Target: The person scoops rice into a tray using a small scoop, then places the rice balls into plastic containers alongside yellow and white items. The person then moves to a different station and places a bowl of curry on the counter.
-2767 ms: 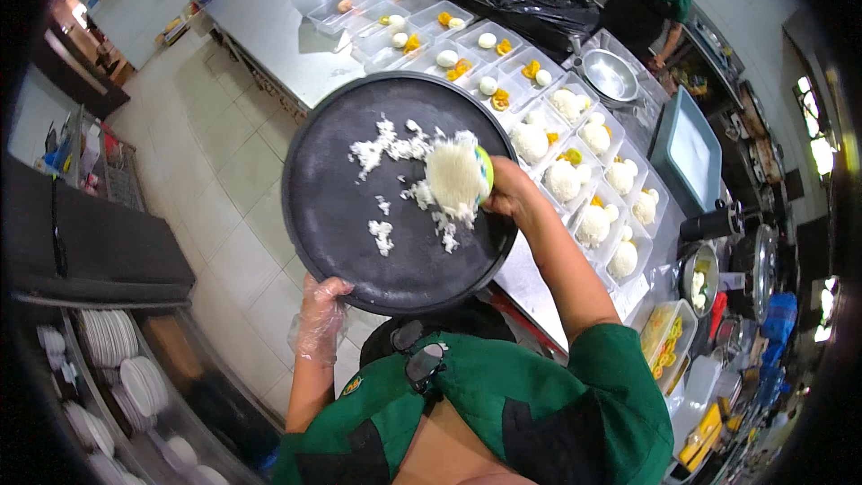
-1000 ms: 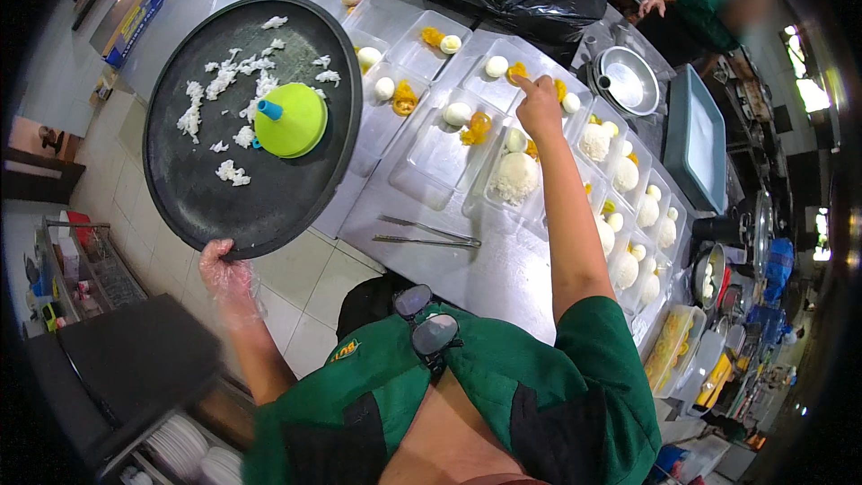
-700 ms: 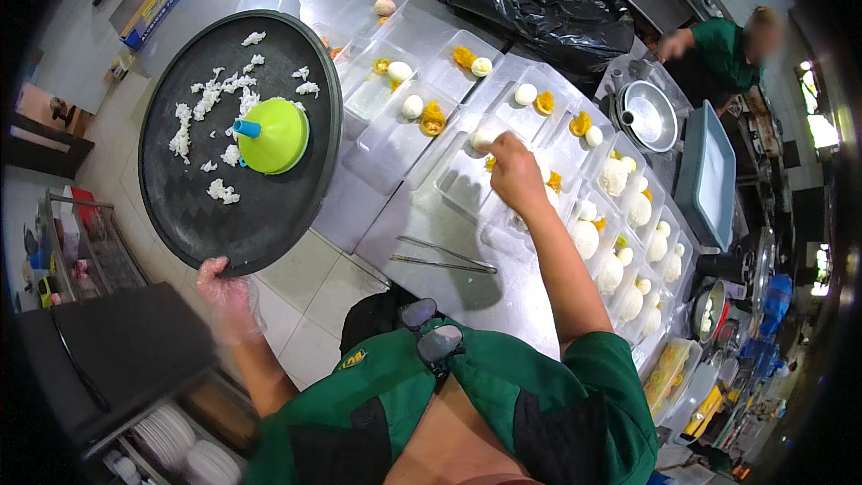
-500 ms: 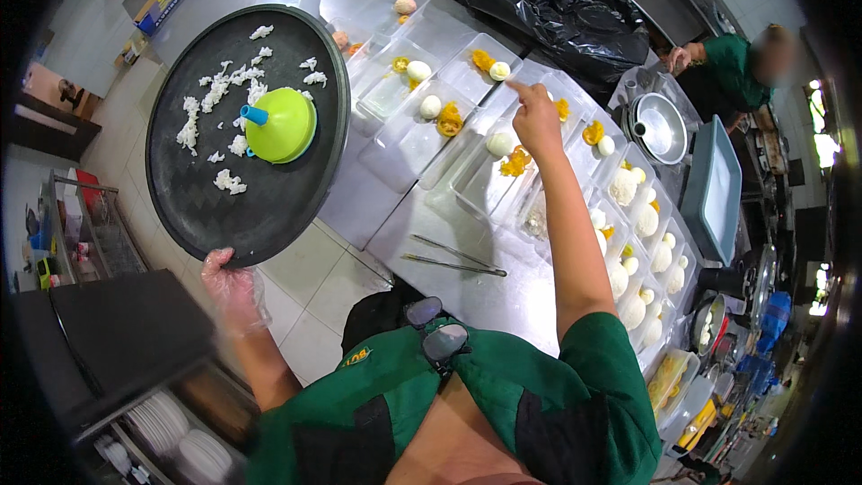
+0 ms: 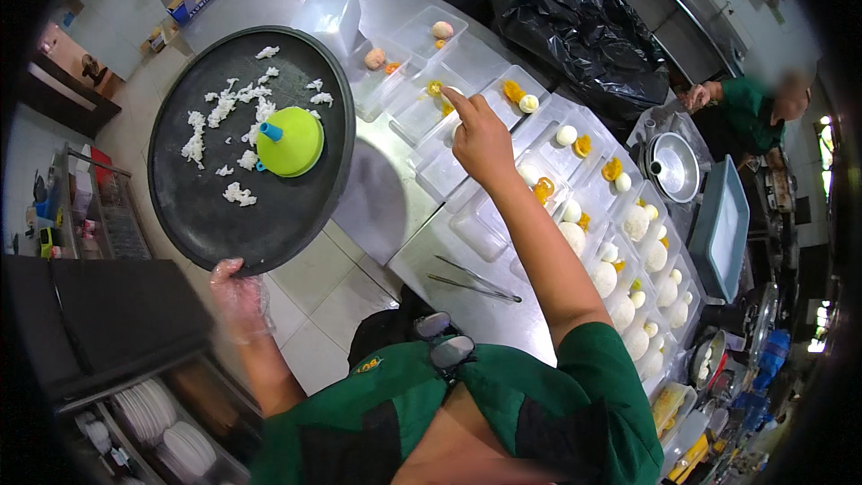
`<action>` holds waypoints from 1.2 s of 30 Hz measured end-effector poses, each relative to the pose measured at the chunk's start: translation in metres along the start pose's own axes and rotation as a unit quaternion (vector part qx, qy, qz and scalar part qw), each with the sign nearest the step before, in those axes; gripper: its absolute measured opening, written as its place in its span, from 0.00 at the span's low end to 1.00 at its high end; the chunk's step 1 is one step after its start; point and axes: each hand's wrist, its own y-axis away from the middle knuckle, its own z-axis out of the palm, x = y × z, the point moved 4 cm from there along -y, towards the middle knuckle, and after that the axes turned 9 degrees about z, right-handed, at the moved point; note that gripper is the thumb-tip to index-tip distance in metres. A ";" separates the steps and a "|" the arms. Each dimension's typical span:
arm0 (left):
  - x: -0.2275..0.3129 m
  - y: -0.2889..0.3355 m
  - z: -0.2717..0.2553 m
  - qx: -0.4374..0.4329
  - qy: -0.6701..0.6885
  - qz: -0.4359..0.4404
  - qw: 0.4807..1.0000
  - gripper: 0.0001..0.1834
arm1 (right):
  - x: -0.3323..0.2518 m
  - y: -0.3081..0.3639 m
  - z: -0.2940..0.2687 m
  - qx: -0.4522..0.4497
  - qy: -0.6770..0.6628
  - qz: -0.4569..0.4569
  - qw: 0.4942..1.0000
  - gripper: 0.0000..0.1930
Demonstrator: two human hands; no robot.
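My left hand [image 5: 238,301], in a clear plastic glove, grips the near rim of a round black tray [image 5: 193,207]. White rice clumps [image 5: 239,195] are scattered on it around a lime-green cone-shaped tool with a blue tip [image 5: 296,145]. Ungloved and holding nothing, my right hand [image 5: 483,136] hovers over the rows of clear plastic containers [image 5: 431,154], index finger stretched out and the other fingers curled. White eggs [image 5: 566,135] and orange-yellow pieces [image 5: 612,169] lie in many containers. Those at the right also hold rice balls [image 5: 572,238].
Metal tongs [image 5: 474,282] lie on the steel table near me. A black plastic bag [image 5: 579,36] covers the far side. At the right are metal pans [image 5: 673,171], a blue-grey tub [image 5: 718,233] and a co-worker in a green sleeve [image 5: 750,112]. Stacked plates [image 5: 148,413] stand lower left.
My right hand has moved left across the containers, index finger still extended. The view has shifted a little. My left hand still holds the tray.
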 end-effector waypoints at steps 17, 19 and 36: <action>0.040 0.062 0.101 -0.175 -0.173 0.150 0.958 0.03 | -0.115 0.133 -0.046 -0.277 -0.200 0.084 0.936 0.14; 0.057 0.078 0.145 -0.307 -0.140 0.115 0.934 0.08 | -0.133 0.222 -0.102 -0.251 -0.252 0.093 0.930 0.16; 0.246 0.232 0.160 -0.480 0.062 -0.279 0.830 0.24 | -0.678 1.062 -0.218 0.269 0.022 0.707 0.654 0.15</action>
